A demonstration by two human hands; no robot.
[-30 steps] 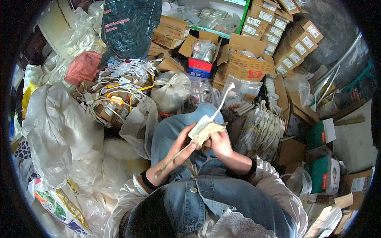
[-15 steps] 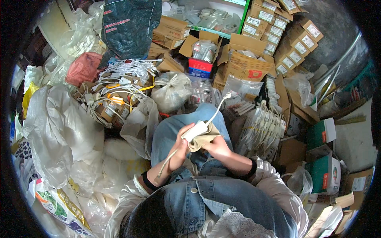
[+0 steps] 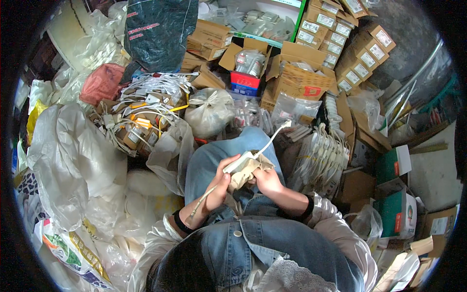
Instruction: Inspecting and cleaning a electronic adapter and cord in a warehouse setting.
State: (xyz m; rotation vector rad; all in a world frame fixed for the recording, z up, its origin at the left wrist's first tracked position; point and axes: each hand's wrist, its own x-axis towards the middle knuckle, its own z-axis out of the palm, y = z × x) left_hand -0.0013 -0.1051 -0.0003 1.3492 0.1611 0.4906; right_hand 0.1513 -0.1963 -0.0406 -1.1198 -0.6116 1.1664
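Note:
Over my lap, my left hand (image 3: 221,182) grips a white power adapter (image 3: 238,163) that has a cord at each end. One cord (image 3: 267,145) rises to the right and ends in a small connector (image 3: 287,124). The other cord (image 3: 204,197) hangs down along my left wrist. My right hand (image 3: 268,181) is closed on a crumpled beige cloth (image 3: 245,175), which lies against the adapter's near side. The cloth hides some of the adapter and the right fingertips.
A heap of adapters and cords (image 3: 146,114) sits ahead to the left, beside a tied plastic bag (image 3: 210,112). Bundled white adapters (image 3: 321,158) stand to the right. Cardboard boxes (image 3: 301,73) are stacked beyond. Large translucent plastic bags (image 3: 80,160) crowd the left side.
The adapter has turned in my left hand and shows a narrower side. Its upper connector has swung right and slightly down. My right hand and the cloth have shifted along it.

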